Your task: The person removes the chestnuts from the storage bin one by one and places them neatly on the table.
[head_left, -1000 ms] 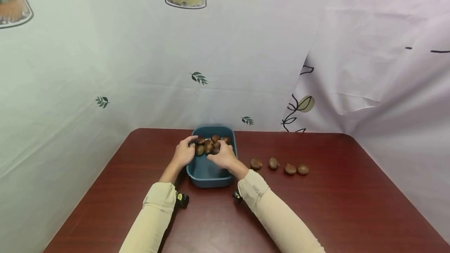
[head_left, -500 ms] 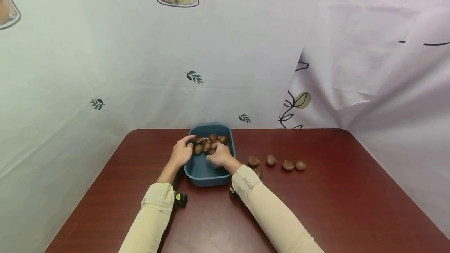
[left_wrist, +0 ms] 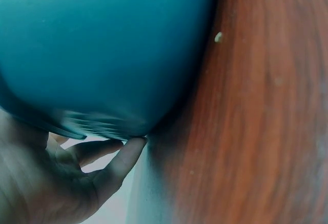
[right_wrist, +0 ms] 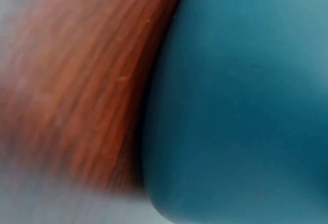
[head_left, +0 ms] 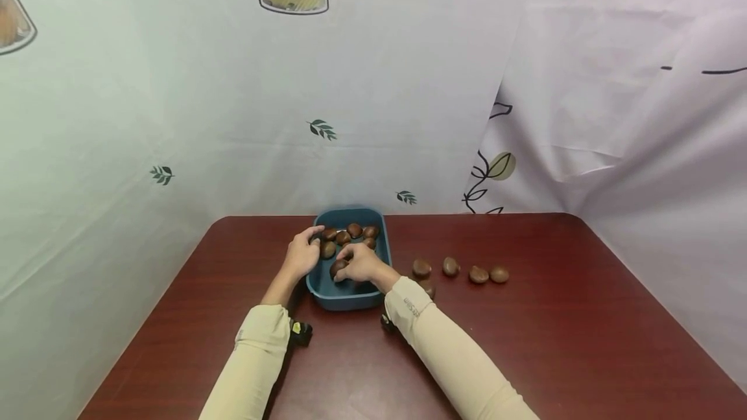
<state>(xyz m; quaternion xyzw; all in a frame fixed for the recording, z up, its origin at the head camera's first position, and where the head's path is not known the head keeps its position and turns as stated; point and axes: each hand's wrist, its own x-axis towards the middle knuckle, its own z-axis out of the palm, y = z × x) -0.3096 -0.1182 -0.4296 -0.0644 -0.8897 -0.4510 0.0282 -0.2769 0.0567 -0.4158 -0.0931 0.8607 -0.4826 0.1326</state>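
Observation:
A blue plastic basket (head_left: 349, 304) stands near the table's far edge, with several brown chestnuts (head_left: 354, 231) gathered in its far half. My left hand (head_left: 301, 256) grips the basket's left wall, thumb at the rim. The left wrist view shows fingers (left_wrist: 123, 160) against the slotted outside of the wall (left_wrist: 97, 44). Inside the basket, toward its near half, my right hand (head_left: 363, 262) pinches one chestnut (head_left: 336, 268) between thumb and fingers. Only the basket's outer wall (right_wrist: 241, 106) and table show in the right wrist view; the right hand is hidden there.
Several more chestnuts (head_left: 450, 267) lie on the dark red table (head_left: 554, 316) right of the basket, one of them (head_left: 428, 288) partly behind the right sleeve. A white printed cloth (head_left: 373, 83) hangs close behind the table's far edge.
My right hand has drawn back from the pile toward the basket's near half, with a chestnut now in its pinch. The left hand keeps its hold. The head view has shifted slightly.

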